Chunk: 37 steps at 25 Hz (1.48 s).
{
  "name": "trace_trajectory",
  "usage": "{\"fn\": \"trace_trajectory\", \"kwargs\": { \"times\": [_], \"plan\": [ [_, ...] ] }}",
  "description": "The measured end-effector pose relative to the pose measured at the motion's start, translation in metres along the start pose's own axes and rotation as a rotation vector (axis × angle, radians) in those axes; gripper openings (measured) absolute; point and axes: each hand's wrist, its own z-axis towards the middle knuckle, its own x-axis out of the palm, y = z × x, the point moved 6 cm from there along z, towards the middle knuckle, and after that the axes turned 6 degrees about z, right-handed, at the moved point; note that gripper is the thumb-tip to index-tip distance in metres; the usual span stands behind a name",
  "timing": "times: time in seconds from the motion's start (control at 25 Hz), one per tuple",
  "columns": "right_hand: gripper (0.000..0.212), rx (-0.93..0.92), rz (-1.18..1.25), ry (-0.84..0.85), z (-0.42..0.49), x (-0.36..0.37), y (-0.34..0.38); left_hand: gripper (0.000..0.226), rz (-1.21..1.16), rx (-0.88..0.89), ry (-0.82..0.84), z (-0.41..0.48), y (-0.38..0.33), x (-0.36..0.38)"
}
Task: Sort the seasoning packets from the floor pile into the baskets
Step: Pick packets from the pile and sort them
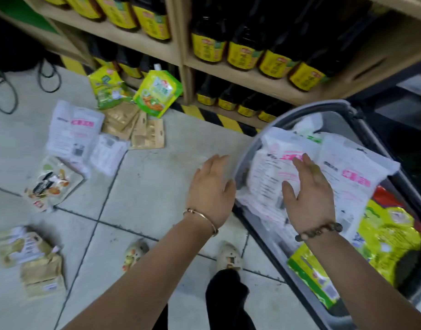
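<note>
A grey basket (302,110) at the right holds white packets with pink labels (271,167), yellow-green bags (385,236) and a red one. My right hand (309,196) hovers flat over the white packets, fingers straight, holding nothing. My left hand (211,189) is open beside the basket's left rim, also empty. On the floor at left lie white packets (73,132), brown paper packets (138,129), two green pouches (157,91) and a printed snack packet (50,182).
Wooden shelves (157,48) with dark bottles bearing yellow labels run along the back. More brown and pale packets (33,260) lie at lower left. Black cables (5,91) trail at far left. My two shoes (228,256) stand on the tile floor below my hands.
</note>
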Motion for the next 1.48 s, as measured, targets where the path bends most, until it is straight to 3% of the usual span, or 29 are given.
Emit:
{"fn": "trace_trajectory", "kwargs": {
  "times": [0.16,0.36,0.6,0.88,1.08,1.36,1.48],
  "plan": [
    [0.050,-0.100,0.065,0.087,-0.010,0.034,0.101,0.050,-0.081,-0.157,-0.063,-0.038,0.082,-0.073],
    [0.050,-0.089,0.035,0.240,-0.019,0.096,0.210,0.054,-0.024,-0.371,-0.099,-0.079,0.186,-0.156],
    [0.042,-0.053,0.120,0.350,-0.016,0.162,0.288,0.058,0.006,-0.565,-0.131,-0.087,0.280,-0.206],
    [0.039,0.045,0.110,0.525,0.051,0.261,0.314,0.062,0.042,-0.779,-0.053,-0.040,0.371,-0.201],
    [0.035,0.141,0.144,0.551,0.108,0.337,0.320,0.068,-0.001,-0.852,-0.076,0.011,0.433,-0.190],
    [0.034,0.121,0.089,0.591,0.170,0.444,0.330,0.078,0.206,-0.852,-0.091,0.121,0.535,-0.185],
    [0.034,0.121,0.071,0.586,0.192,0.483,0.325,0.088,0.298,-0.807,-0.196,0.163,0.569,-0.194]
  ]
}}
